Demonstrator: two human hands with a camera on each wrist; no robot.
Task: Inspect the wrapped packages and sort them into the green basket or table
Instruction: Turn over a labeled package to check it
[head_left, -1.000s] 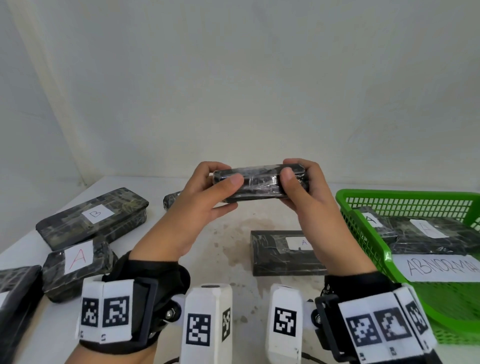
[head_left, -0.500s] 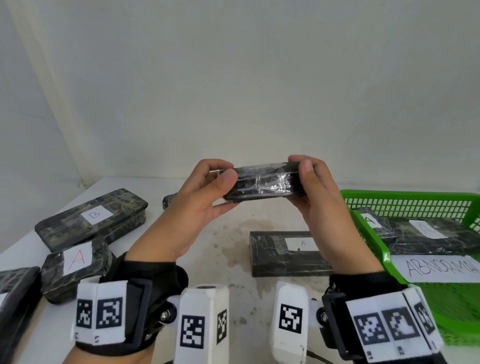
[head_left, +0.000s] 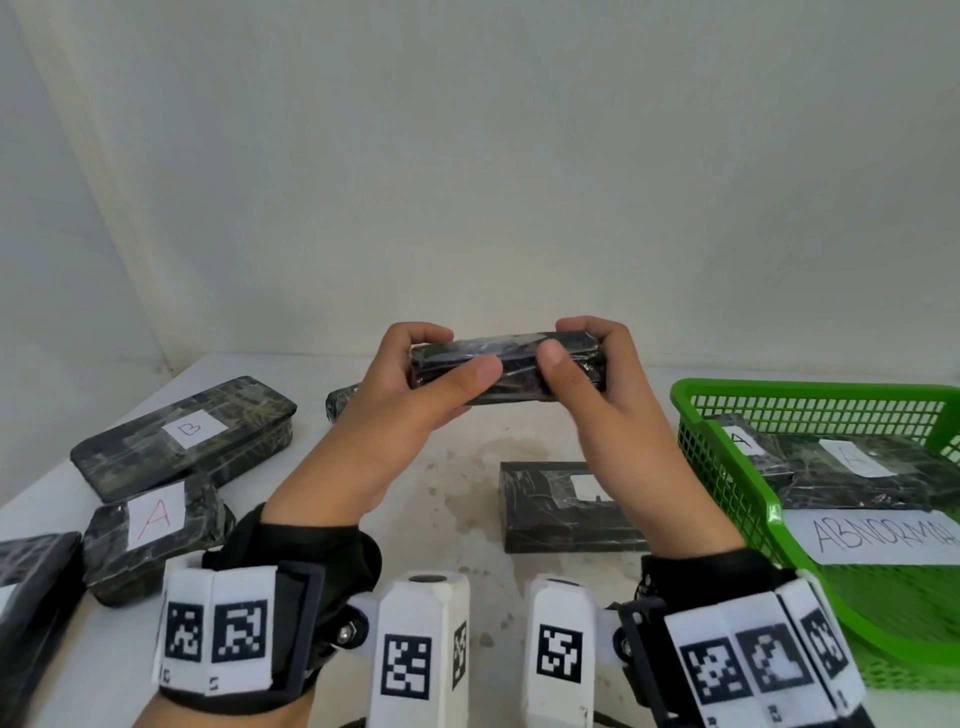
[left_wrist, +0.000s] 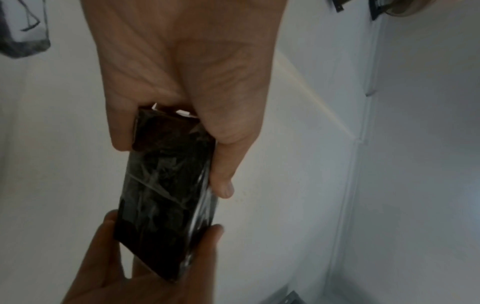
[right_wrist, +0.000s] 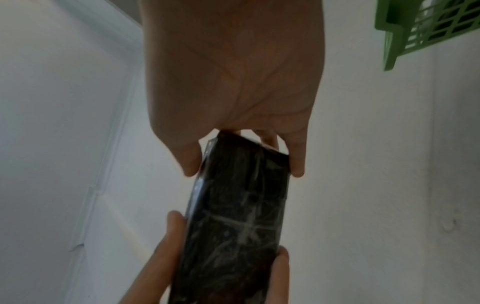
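Two hands are wrapped round one wrapped package (head_left: 506, 371), which is held up above the desk (head_left: 457, 483), the left hand (head_left: 400, 415) on one end and the right hand (head_left: 605, 410) on the other, thumbs pressed on the near face. It's probably stiff and light, but the film looks slick, so an end grip is likely safest before it's sorted into the green basket (head_left: 727, 467) or set down.

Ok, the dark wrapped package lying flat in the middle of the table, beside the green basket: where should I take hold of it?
Take the dark wrapped package across its two long side edges, coming from above: it lies flat, label up, apart from the green basket.
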